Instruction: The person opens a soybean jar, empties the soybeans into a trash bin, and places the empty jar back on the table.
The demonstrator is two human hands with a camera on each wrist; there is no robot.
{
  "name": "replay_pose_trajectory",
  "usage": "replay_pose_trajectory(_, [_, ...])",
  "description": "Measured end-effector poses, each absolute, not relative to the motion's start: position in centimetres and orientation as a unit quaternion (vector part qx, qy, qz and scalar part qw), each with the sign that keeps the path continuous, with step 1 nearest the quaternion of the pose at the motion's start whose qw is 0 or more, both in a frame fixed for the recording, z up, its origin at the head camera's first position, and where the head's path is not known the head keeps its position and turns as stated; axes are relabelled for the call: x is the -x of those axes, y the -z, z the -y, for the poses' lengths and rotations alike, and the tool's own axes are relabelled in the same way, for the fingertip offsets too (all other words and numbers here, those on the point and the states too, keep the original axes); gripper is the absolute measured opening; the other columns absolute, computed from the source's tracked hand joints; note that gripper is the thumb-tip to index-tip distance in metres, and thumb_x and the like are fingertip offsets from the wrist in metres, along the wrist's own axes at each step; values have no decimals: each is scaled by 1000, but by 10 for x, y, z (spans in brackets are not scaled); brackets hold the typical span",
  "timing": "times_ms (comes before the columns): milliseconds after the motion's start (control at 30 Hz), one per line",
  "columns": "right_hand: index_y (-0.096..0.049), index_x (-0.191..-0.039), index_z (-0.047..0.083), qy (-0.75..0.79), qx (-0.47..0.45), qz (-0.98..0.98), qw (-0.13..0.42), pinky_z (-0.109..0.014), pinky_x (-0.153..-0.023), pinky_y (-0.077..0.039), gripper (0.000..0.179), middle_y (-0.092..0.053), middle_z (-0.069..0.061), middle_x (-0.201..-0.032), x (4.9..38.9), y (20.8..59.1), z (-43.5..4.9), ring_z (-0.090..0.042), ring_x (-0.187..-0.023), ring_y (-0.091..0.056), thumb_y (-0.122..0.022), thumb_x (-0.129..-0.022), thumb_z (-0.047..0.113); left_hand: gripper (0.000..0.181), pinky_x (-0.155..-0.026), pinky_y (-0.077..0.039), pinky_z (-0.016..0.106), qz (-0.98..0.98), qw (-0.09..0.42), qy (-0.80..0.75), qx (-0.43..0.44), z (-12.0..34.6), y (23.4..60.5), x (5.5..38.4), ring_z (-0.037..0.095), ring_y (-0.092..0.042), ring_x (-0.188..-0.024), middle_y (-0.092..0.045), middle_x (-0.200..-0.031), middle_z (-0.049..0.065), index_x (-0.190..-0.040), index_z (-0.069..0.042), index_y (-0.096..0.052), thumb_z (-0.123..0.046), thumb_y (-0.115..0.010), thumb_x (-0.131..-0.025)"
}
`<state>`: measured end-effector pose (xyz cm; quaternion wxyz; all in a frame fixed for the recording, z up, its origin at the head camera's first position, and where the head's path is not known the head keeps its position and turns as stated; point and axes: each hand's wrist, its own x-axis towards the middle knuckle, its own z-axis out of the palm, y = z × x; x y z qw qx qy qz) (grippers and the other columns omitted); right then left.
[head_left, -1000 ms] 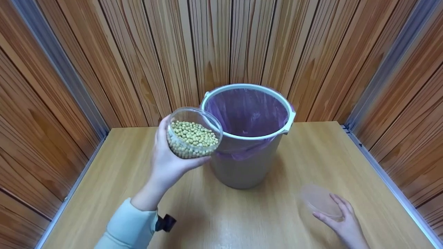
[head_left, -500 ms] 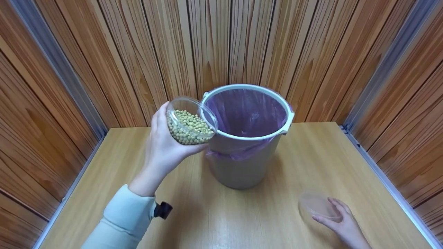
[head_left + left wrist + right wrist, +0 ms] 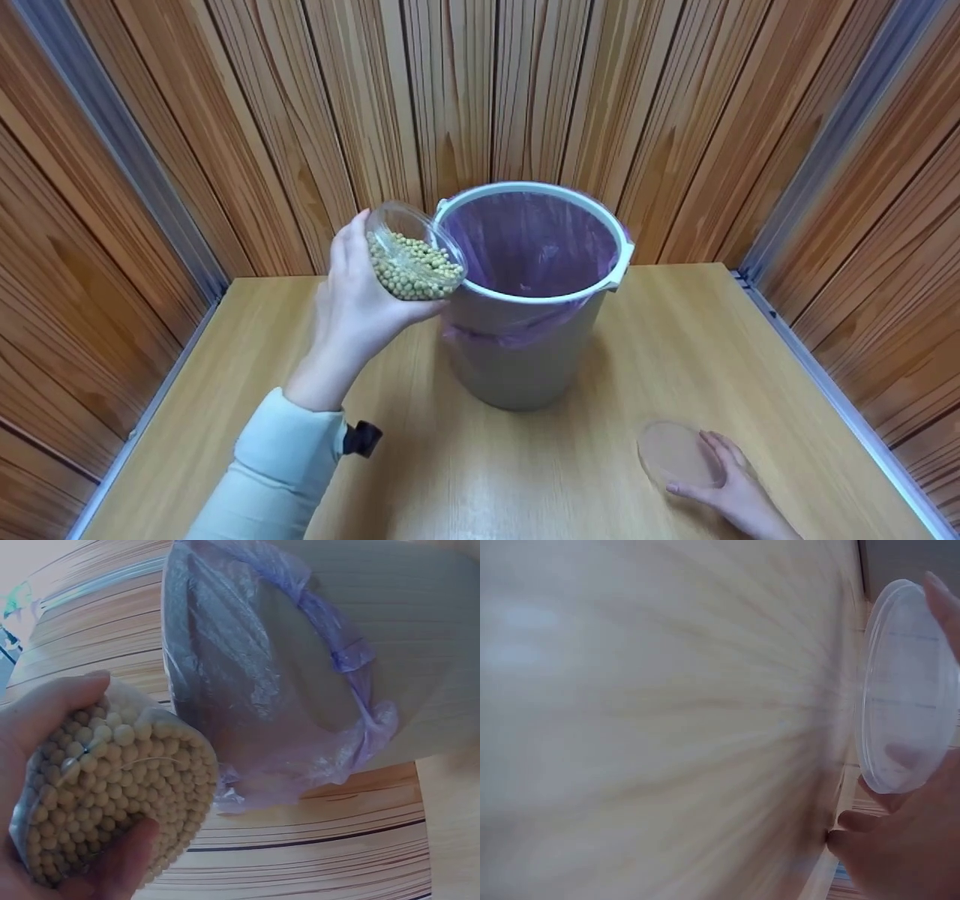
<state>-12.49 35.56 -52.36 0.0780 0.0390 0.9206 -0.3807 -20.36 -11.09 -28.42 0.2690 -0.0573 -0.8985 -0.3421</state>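
A clear round tub [image 3: 384, 276] of dried yellow-green beans [image 3: 426, 259] is gripped from the side by my left hand [image 3: 352, 300]. It is held above the table at the bin's left rim, its open mouth tilted right toward the bin. In the left wrist view, the beans [image 3: 124, 787] show through the tub, with the thumb across it. My right hand [image 3: 733, 491] holds a thin clear lid [image 3: 679, 455] by its edge, low over the table's right front. The right wrist view shows fingers and thumb around the lid [image 3: 907, 690].
A grey bin [image 3: 517, 375] with a pale rim stands on the wooden table [image 3: 465, 465], toward the back centre. A purple bag [image 3: 536, 240] lines it and folds over the rim. Wood-panelled walls [image 3: 465, 82] close in the back and both sides.
The left hand has raised the tub slightly and tipped it further toward the bin; the beans have slid to its lower right side. The right hand and lid have shifted a little left and down.
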Motion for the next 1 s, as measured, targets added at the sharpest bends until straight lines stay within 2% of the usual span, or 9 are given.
replay_pose_trajectory(200, [-21,-141,-8,335,-4,-940,63,-73,-95,10,105,-7,-36,-145,126,530,-358,-61,-127,7,-80,-66,37,124,-65,-52,44,914,276,296,37,110,278,207,29,-58,-88,-34,-140,10,-146,-16,-19,-68,-77,-49])
replay_pose_trajectory(300, [-19,-142,-7,341,2,-937,71,-73,-93,13,108,-3,-37,-145,128,527,-358,-62,-126,10,-81,-64,36,125,-62,-52,42,918,280,280,32,110,277,209,29,-59,-82,-34,-140,9,-146,-14,-19,-67,-77,-49])
replay_pose_trajectory(400, [-18,-142,-8,351,5,-934,63,-73,-95,10,106,-3,-38,-144,132,519,-356,-62,-127,9,-80,-67,34,123,-57,-51,41,921,290,258,35,109,278,211,27,-58,-72,-33,-141,10,-146,-13,-19,-64,-78,-51])
replay_pose_trajectory(500, [-15,-143,-7,387,-6,-920,51,-73,-98,2,99,-3,-37,-146,139,504,-351,-59,-129,4,-75,-75,31,121,-52,-48,38,921,299,247,38,109,279,212,24,-56,-64,-35,-140,9,-146,-15,-18,-62,-79,-52])
replay_pose_trajectory(667, [-10,-148,3,454,-35,-890,27,-71,-100,-9,88,-4,-29,-150,155,465,-335,-54,-133,-4,-65,-86,34,115,-51,-47,37,918,301,253,39,108,278,212,24,-56,-62,-44,-130,10,-140,-18,-19,-60,-80,-52])
replay_pose_trajectory(767, [-13,-147,3,494,-25,-869,-8,-61,-108,-9,80,-10,-26,-151,164,441,-324,-47,-136,-5,-60,-90,32,113,-49,-46,38,917,310,248,43,107,278,213,24,-56,-59,-45,-128,8,-139,-18,-22,-61,-79,-52])
replay_pose_trajectory(833, [-17,-146,1,522,-11,-852,-33,-39,-114,-15,72,-16,-24,-151,170,425,-316,-41,-138,-11,-57,-92,27,112,-48,-45,37,916,319,239,47,106,278,213,24,-55,-57,-43,-129,7,-138,-18,-23,-62,-78,-52])
replay_pose_trajectory(933, [-23,-145,3,553,8,-830,-64,-15,-104,-29,61,-27,-20,-148,180,402,-305,-25,-135,-30,-51,-96,25,111,-46,-45,37,914,332,226,53,105,279,214,23,-54,-56,-40,-133,6,-138,-18,-25,-63,-78,-52])
replay_pose_trajectory(1000, [-25,-146,8,568,14,-819,-73,-16,-101,-33,57,-30,-18,-147,187,387,-298,-15,-128,-39,-48,-97,28,111,-46,-44,37,914,337,218,56,105,279,214,24,-54,-56,-38,-135,7,-139,-17,-26,-62,-78,-52])
